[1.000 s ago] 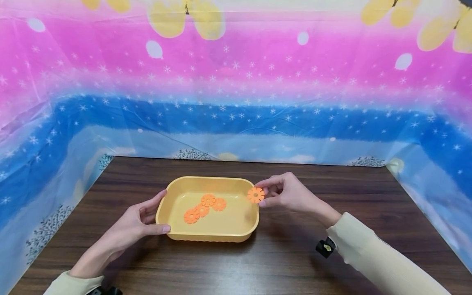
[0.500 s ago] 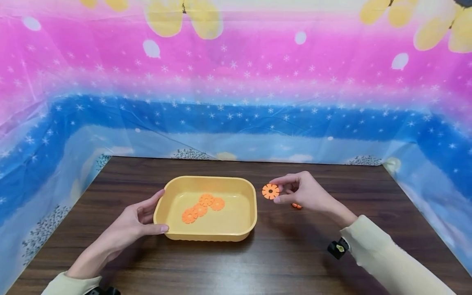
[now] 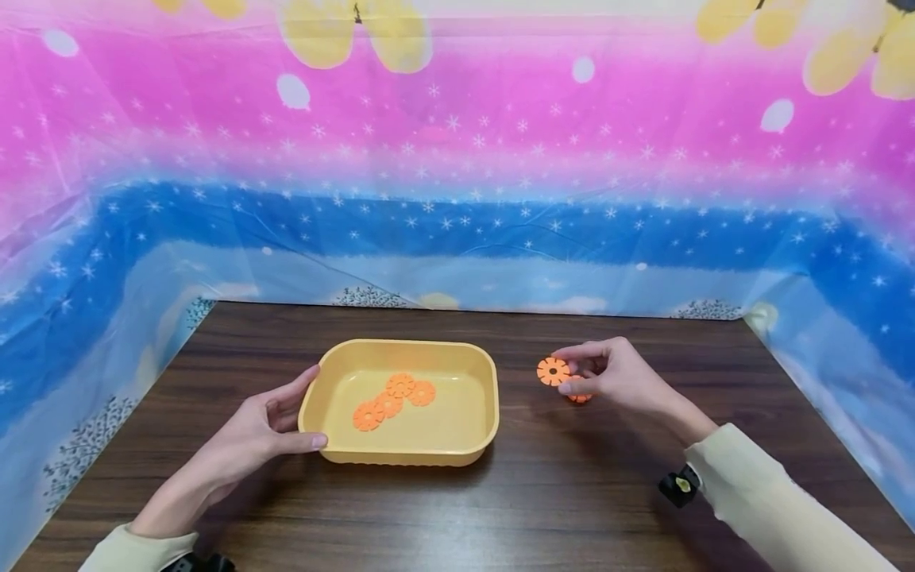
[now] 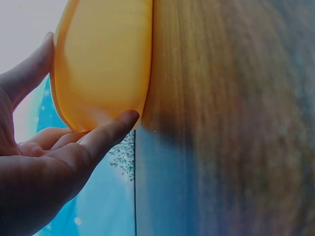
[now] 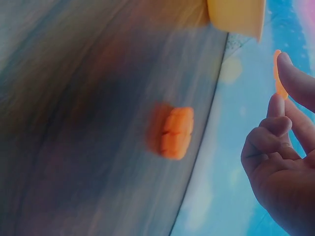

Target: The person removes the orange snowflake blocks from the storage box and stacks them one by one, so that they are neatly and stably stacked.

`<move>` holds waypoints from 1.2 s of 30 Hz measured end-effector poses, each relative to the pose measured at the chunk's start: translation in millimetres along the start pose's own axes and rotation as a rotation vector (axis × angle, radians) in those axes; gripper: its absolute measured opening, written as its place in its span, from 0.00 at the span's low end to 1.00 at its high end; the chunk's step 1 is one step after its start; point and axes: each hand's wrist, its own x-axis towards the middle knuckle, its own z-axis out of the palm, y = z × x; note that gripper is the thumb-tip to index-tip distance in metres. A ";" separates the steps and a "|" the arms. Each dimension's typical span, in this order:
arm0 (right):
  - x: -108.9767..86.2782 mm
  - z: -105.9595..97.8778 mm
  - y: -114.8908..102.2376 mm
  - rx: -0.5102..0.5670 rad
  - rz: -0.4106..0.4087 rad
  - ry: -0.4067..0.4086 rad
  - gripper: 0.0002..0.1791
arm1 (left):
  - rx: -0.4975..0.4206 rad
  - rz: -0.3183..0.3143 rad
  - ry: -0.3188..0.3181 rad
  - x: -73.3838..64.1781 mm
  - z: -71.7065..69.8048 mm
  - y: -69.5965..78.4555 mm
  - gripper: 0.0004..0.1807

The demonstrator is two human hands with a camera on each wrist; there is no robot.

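Observation:
My left hand [image 3: 250, 433] grips the left end of a yellow plastic tray [image 3: 407, 458], thumb at the near corner and fingers along the side. In the left wrist view, the fingers lie against the tray wall [image 4: 106, 64]. Several orange notched plastic discs [image 3: 368, 416] lie overlapping on the tray floor. To the right of the tray, my right hand [image 3: 618, 373] pinches one orange disc [image 3: 546, 371] between thumb and fingers, its face toward the head camera. A short stack of orange discs [image 5: 177, 133] sits on the table below that hand, partly hidden by it in the head view.
The dark wood-grain table [image 3: 429, 524] runs back to a hanging cloth [image 3: 457, 230] printed in pink and blue, which encloses the back and both sides. Black wrist cameras [image 3: 679, 485] show at both cuffs.
My right hand has moved right with the pinched disc, from over the tray's right rim to above the stack, more of which now shows. The left hand keeps its grip on the tray.

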 end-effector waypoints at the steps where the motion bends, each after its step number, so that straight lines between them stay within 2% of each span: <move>1: -1.6 -1.2 2.6 0.001 0.004 0.002 0.27 | -0.003 0.001 -0.003 0.4 0.3 0.1 0.57; 6: -7.4 -8.1 14.9 0.009 0.021 0.019 0.28 | -0.013 0.006 -0.010 1.9 0.8 0.7 0.56; 19: -11.6 -22.9 46.4 -0.070 0.073 0.007 0.29 | -0.015 -0.002 -0.005 -0.6 -0.4 1.0 0.56; 36: -7.7 -23.8 51.9 -0.104 0.088 -0.014 0.29 | -0.025 0.017 -0.016 -0.4 -1.2 0.0 0.55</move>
